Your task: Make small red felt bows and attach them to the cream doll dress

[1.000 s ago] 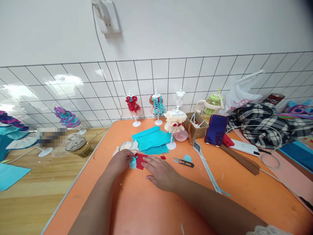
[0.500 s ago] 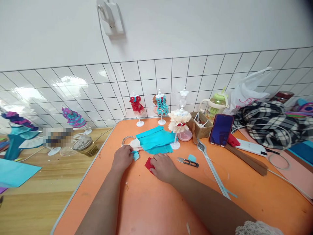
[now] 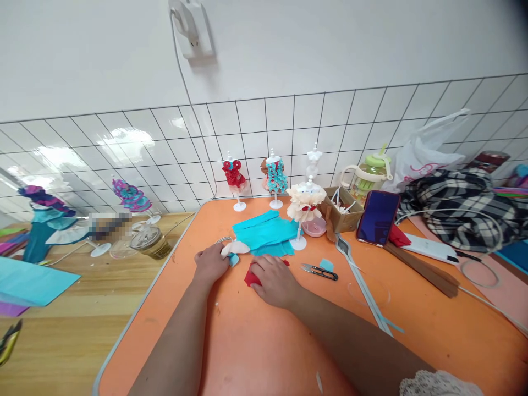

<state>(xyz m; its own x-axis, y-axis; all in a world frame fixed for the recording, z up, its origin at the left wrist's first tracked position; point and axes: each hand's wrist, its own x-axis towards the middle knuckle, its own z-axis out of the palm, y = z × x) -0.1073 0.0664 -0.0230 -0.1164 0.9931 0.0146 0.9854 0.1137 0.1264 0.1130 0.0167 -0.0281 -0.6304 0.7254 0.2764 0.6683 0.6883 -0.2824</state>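
Note:
My left hand (image 3: 211, 265) is closed at the left of the orange table, its fingers on a cream paper piece (image 3: 236, 248) and a metal ring (image 3: 225, 240). A small light-blue scrap (image 3: 234, 260) lies by its fingertips. My right hand (image 3: 274, 280) rests palm down with fingers spread over red paper (image 3: 249, 276), part of which it hides. Behind both hands lie turquoise crepe sheets (image 3: 266, 234). Right of my right hand are black thread snips (image 3: 319, 271) beside a blue scrap (image 3: 326, 265).
Small dress forms stand at the back: red (image 3: 234, 175), turquoise (image 3: 276, 175), cream (image 3: 306, 201). Further right are a box (image 3: 344, 217), a phone (image 3: 378, 217) and a plaid cloth (image 3: 445, 203). A lidded cup (image 3: 150, 243) stands on the left wooden table (image 3: 82, 341).
My left hand has shifted over the ring and lifted the cream piece a little. More red paper shows beyond my right hand. The whole view has shifted slightly.

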